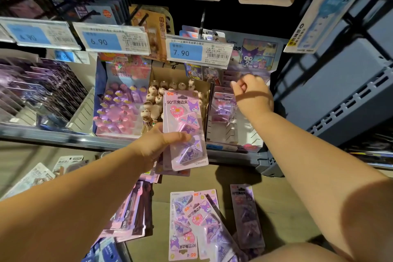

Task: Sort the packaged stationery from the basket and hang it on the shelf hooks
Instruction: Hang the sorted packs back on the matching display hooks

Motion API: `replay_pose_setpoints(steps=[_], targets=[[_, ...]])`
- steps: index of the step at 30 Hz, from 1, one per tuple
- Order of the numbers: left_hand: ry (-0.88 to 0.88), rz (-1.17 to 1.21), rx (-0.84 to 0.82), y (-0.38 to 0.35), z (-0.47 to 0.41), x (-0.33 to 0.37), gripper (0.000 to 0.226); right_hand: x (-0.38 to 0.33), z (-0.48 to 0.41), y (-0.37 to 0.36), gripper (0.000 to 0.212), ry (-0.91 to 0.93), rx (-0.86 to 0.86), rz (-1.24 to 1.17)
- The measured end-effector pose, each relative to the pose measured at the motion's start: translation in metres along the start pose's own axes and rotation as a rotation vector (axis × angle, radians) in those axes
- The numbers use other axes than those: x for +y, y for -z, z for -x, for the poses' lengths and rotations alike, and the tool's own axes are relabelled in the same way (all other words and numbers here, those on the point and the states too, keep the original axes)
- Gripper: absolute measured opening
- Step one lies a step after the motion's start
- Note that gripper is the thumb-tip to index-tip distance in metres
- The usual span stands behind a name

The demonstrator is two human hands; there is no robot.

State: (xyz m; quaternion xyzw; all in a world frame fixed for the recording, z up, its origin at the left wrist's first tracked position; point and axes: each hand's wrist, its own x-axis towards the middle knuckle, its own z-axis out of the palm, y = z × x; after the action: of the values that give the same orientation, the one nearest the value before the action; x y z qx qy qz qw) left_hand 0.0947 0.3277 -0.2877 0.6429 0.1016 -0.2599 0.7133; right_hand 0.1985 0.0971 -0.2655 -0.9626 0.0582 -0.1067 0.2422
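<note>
Left hand (157, 147) grips a small stack of corner-clip packs (185, 121), thumb across the front and hang-hole end uppermost, evidently ready for hanging one at a time. Right hand (253, 93) is raised beside the matching shelved packs (223, 108). Its fingers (240, 86) are curled; whether they pinch anything cannot be told. Spare packs (191, 223) lie below.

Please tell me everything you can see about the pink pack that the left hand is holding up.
The pink pack is a flat card with a clear blister, printed "90°" and a purple cartoon figure, holding triangular purple pieces. It stands nearly upright before the shelf, front toward the camera. The left hand grips its lower left side, thumb across the front; similar packs lie behind it.
</note>
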Motion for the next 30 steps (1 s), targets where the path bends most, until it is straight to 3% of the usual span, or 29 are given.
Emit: replay_pose_setpoints(steps=[2, 4, 7, 11, 15, 20, 26, 30], targets=[[0.001, 0.009, -0.034, -0.003, 0.001, 0.0, 0.069, -0.012, 0.008, 0.004, 0.025, 0.007, -0.027, -0.247], [0.002, 0.009, -0.08, -0.007, 0.003, 0.002, 0.059, -0.024, 0.016, 0.003, 0.027, -0.02, -0.3, -0.491], [0.012, 0.0, -0.143, -0.014, 0.005, 0.002, 0.049, -0.033, 0.033, 0.0, 0.028, -0.023, -0.573, -0.527], [0.04, 0.014, -0.175, -0.018, 0.009, -0.003, 0.047, -0.03, 0.044, -0.009, 0.014, -0.07, -0.585, -0.738], [0.056, 0.065, -0.114, -0.021, 0.013, -0.009, 0.036, -0.026, 0.047, -0.013, 0.008, -0.09, -0.536, -0.763], [0.096, 0.096, 0.024, -0.027, 0.015, -0.02, 0.077, -0.024, 0.056, -0.014, 0.008, -0.12, -0.495, -0.8], [0.105, 0.138, 0.068, -0.029, 0.015, -0.024, 0.086, -0.023, 0.06, -0.014, 0.005, -0.14, -0.482, -0.819], [0.109, 0.164, 0.082, -0.029, 0.018, -0.027, 0.064, -0.022, 0.063, -0.014, 0.005, -0.157, -0.507, -0.827]])
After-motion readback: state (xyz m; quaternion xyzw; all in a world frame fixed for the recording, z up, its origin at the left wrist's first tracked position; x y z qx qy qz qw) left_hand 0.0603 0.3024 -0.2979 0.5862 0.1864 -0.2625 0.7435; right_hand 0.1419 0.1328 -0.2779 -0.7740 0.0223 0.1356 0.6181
